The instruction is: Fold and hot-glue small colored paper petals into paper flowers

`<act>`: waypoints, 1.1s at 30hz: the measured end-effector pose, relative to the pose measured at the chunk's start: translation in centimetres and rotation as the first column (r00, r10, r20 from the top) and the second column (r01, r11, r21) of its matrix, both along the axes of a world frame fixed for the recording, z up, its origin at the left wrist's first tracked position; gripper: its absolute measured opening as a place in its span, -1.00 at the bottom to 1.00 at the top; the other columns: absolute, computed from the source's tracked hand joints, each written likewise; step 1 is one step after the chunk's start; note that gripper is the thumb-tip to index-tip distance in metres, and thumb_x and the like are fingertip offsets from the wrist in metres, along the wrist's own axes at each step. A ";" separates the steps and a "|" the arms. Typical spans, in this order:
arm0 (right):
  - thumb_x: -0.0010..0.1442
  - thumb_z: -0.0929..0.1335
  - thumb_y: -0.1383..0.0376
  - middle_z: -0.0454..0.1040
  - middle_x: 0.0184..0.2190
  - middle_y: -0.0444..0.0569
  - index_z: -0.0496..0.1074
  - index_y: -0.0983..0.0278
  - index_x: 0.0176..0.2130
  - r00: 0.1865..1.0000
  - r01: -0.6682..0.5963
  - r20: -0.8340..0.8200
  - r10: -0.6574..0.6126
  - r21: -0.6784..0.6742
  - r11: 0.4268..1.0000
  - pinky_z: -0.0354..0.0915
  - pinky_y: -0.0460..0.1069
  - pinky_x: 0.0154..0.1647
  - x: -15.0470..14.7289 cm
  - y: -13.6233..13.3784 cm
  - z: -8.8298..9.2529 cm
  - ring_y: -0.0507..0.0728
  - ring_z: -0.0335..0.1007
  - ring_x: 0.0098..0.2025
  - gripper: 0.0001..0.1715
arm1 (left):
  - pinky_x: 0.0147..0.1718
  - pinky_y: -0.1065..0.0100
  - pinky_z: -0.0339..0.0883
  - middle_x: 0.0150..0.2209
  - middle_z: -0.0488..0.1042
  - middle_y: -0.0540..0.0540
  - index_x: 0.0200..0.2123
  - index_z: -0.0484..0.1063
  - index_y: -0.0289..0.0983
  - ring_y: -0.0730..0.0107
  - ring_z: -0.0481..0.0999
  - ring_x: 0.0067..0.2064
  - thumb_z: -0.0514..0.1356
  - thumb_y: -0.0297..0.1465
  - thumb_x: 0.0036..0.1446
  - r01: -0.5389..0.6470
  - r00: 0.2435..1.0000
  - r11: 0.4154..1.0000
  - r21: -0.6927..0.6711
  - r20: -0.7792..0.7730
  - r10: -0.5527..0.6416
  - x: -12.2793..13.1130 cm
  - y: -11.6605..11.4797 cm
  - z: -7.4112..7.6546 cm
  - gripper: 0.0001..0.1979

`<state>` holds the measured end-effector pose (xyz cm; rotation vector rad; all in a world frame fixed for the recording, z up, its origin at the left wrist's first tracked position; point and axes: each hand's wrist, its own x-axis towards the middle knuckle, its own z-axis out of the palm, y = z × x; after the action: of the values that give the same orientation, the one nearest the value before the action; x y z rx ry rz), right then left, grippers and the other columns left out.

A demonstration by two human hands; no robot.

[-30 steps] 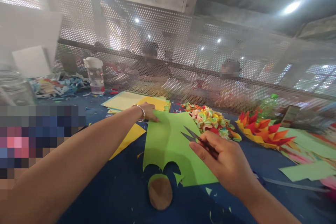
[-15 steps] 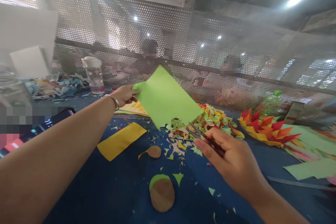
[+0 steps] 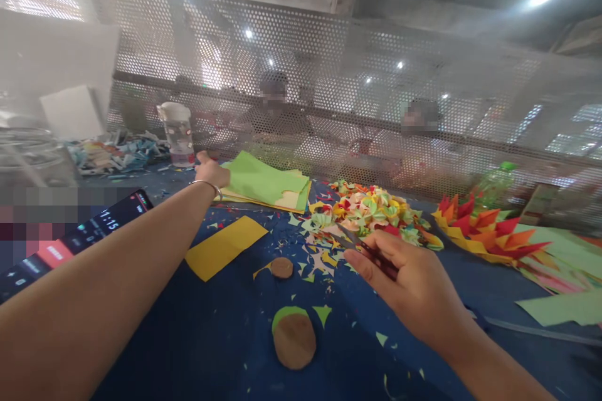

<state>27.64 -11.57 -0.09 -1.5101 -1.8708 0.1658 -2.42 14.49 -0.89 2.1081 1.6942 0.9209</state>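
My right hand [image 3: 409, 282] is closed around small scissors [image 3: 350, 238], their blades pointing left over the paper scraps [image 3: 322, 258]. My left hand [image 3: 211, 172], with a silver bangle on its wrist, is at the left edge of the light green sheet [image 3: 256, 175]. That sheet lies on a stack of yellowish paper [image 3: 301, 203], and a piece is cut from its near edge. The left fingers are mostly hidden, so their grip does not show. Nearer me lie a yellow paper strip [image 3: 228, 247], a small brown disc [image 3: 282, 268] and a larger brown disc [image 3: 295, 341] over a green piece.
Behind the scraps rises a heap of small colourful paper pieces [image 3: 376, 207]. A red, orange and yellow folded-paper piece [image 3: 484, 232] sits right, near a green-capped bottle [image 3: 493, 185]. A phone [image 3: 79, 244] and a clear bottle [image 3: 179, 135] are left. Behind stands a perforated screen [image 3: 310, 62].
The light green sheet, held up by my left hand before, now lies flat on the stack. My left hand has come down with it. My right hand keeps the scissors in about the same place.
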 end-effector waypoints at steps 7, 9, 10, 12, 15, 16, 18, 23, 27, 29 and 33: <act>0.24 0.31 -0.01 0.24 -0.59 -0.17 0.17 0.19 -0.51 0.999 -0.030 -0.017 0.030 0.021 0.999 0.20 -0.08 -0.58 -0.3 -0.2 0.2 0.01 0.18 -0.58 -0.55 | -0.11 0.09 0.44 0.04 0.42 -0.17 0.04 0.37 -0.28 0.19 0.49 -0.05 0.17 -0.30 0.27 0.032 0.959 0.998 -0.054 -0.280 -0.046 3.3 -2.9 -0.1 -0.69; 0.25 0.30 -0.01 0.24 -0.60 -0.17 0.17 0.19 -0.51 1.000 -0.023 -0.013 0.024 0.021 1.000 0.19 -0.08 -0.58 -0.4 -0.3 0.1 0.01 0.18 -0.58 -0.55 | -0.09 0.07 0.43 0.04 0.42 -0.18 0.05 0.36 -0.28 0.18 0.49 -0.04 0.17 -0.31 0.26 0.115 0.926 0.991 -0.063 -0.354 -0.129 4.1 -3.8 -0.3 -0.68; 0.25 0.30 -0.01 0.24 -0.60 -0.17 0.17 0.19 -0.51 1.000 -0.021 -0.017 0.022 0.020 1.000 0.19 -0.08 -0.58 -0.4 -0.3 0.1 0.01 0.19 -0.58 -0.55 | -0.07 0.05 0.42 0.05 0.41 -0.18 0.05 0.36 -0.29 0.16 0.48 -0.02 0.18 -0.30 0.26 0.144 0.910 0.988 -0.058 -0.385 -0.155 4.4 -4.1 -0.3 -0.67; 0.25 0.30 -0.01 0.25 -0.58 -0.16 0.18 0.20 -0.50 0.999 -0.022 -0.029 0.022 0.015 1.000 0.21 -0.07 -0.56 -0.4 -0.3 0.1 0.01 0.20 -0.56 -0.55 | -0.03 0.01 0.38 0.08 0.39 -0.19 0.06 0.36 -0.28 0.13 0.45 0.02 0.18 -0.30 0.26 0.191 0.880 0.981 -0.041 -0.435 -0.190 4.5 -4.3 -0.4 -0.66; 0.25 0.30 -0.03 0.24 -0.57 -0.16 0.19 0.20 -0.50 0.999 -0.016 -0.034 0.016 0.000 1.000 0.22 -0.06 -0.54 -0.4 -0.1 0.1 0.02 0.20 -0.55 -0.54 | 0.01 -0.04 0.32 0.08 0.39 -0.19 0.06 0.36 -0.28 0.08 0.41 0.06 0.21 -0.29 0.23 0.236 0.845 0.971 -0.027 -0.488 -0.219 4.1 -3.8 -0.4 -0.64; 0.25 0.30 -0.03 0.24 -0.57 -0.16 0.19 0.20 -0.50 0.999 -0.014 -0.034 0.013 -0.009 1.000 0.22 -0.06 -0.54 -0.4 -0.1 0.1 0.03 0.20 -0.54 -0.54 | 0.03 -0.03 0.30 0.06 0.40 -0.18 0.05 0.38 -0.27 0.06 0.40 0.07 0.24 -0.30 0.18 0.246 0.837 0.969 -0.020 -0.500 -0.223 3.9 -3.6 -0.5 -0.63; 0.25 0.29 -0.04 0.22 -0.57 -0.16 0.17 0.20 -0.50 0.999 -0.008 -0.036 0.008 -0.022 1.000 0.21 -0.06 -0.54 -0.3 0.0 0.1 0.03 0.18 -0.54 -0.53 | 0.07 0.00 0.24 0.01 0.44 -0.17 0.00 0.43 -0.24 0.04 0.37 0.09 0.31 -0.32 0.09 0.260 0.830 0.966 0.007 -0.513 -0.219 3.4 -3.2 -0.6 -0.62; 0.24 0.30 -0.03 0.20 -0.57 -0.17 0.16 0.20 -0.50 0.999 -0.001 -0.054 0.000 -0.030 1.000 0.20 -0.06 -0.54 -0.3 0.2 -0.1 0.03 0.16 -0.54 -0.53 | 0.07 0.07 0.25 -0.04 0.46 -0.17 -0.14 0.49 -0.27 0.14 0.39 0.07 0.12 -0.34 0.27 0.192 0.872 0.968 0.158 -0.480 -0.095 2.7 -2.7 -0.7 -0.80; 0.25 0.29 -0.04 0.17 -0.58 -0.19 0.16 0.19 -0.50 0.999 0.007 -0.035 -0.008 -0.034 0.999 0.16 -0.06 -0.55 -0.1 0.2 -0.3 0.02 0.12 -0.55 -0.53 | -0.08 0.11 0.40 -0.04 0.46 -0.16 -0.05 0.42 -0.30 0.22 0.49 -0.07 0.13 -0.31 0.29 0.131 0.893 0.969 0.207 -0.449 -0.025 3.1 -2.4 -0.9 -0.76; 0.24 0.29 -0.05 0.18 -0.57 -0.18 0.16 0.20 -0.50 0.999 0.010 -0.035 -0.012 -0.044 0.999 0.17 -0.06 -0.54 -0.1 0.3 -0.3 0.03 0.13 -0.54 -0.53 | -0.13 0.11 0.44 -0.02 0.45 -0.16 -0.01 0.39 -0.30 0.23 0.50 -0.10 0.16 -0.29 0.28 0.175 0.882 0.967 0.187 -0.466 -0.069 3.9 -2.3 -1.1 -0.72; 0.23 0.29 -0.05 0.20 -0.56 -0.17 0.20 0.20 -0.48 0.998 0.017 -0.056 -0.020 -0.055 0.998 0.19 -0.05 -0.53 -0.1 0.4 -0.4 0.04 0.15 -0.53 -0.55 | -0.11 0.10 0.44 0.02 0.43 -0.17 0.03 0.38 -0.28 0.21 0.50 -0.07 0.16 -0.30 0.28 0.351 0.813 0.929 0.118 -0.531 -0.240 7.5 -1.8 -1.0 -0.71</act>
<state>27.59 -11.15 -0.50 -1.5430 -1.8205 0.2503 5.08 12.69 -1.86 2.8572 1.4418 0.4844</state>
